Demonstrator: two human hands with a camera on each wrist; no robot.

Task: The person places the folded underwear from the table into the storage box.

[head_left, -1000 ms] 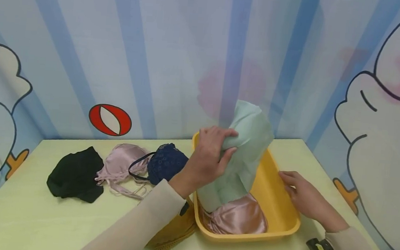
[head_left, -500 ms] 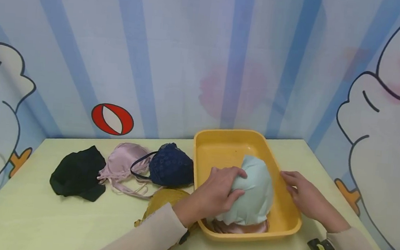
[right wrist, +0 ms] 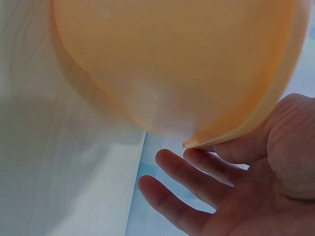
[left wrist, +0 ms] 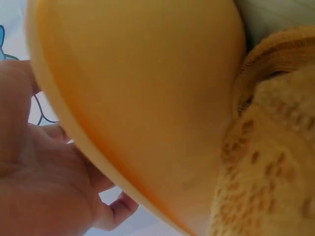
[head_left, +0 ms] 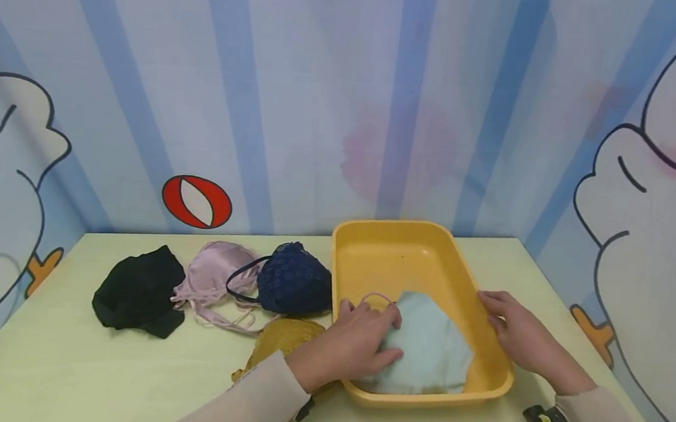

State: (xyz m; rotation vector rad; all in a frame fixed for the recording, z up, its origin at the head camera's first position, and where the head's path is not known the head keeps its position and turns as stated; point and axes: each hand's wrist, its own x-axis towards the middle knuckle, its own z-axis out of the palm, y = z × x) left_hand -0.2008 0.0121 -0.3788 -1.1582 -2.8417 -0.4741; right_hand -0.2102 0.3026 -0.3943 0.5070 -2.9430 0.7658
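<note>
A folded mint-green bra (head_left: 425, 349) lies in the near end of the yellow basin (head_left: 398, 243). My left hand (head_left: 357, 340) reaches over the basin's left rim, thumb and forefinger apart at the bra's left edge. In the left wrist view the left hand (left wrist: 54, 167) shows loosely bent fingers beyond the rim. My right hand (head_left: 517, 330) grips the basin's right rim; the right wrist view shows the thumb and forefinger pinching it, other fingers spread. A thin pink strap (head_left: 377, 296) loops up beside the left fingers. The pink satin bra seen earlier is hidden beneath the mint one.
Left of the basin lie a navy lace bra (head_left: 295, 281), a pale pink bra (head_left: 218, 271) and a black garment (head_left: 139, 291). A mustard lace bra (head_left: 281, 340) lies under the left forearm. A printed curtain (head_left: 323, 102) stands behind the pale table (head_left: 59, 361).
The left hand has lowered the mint-green bra into the basin over the pink satin one, and its fingers have loosened to the bra's left edge. The right hand stays on the rim.
</note>
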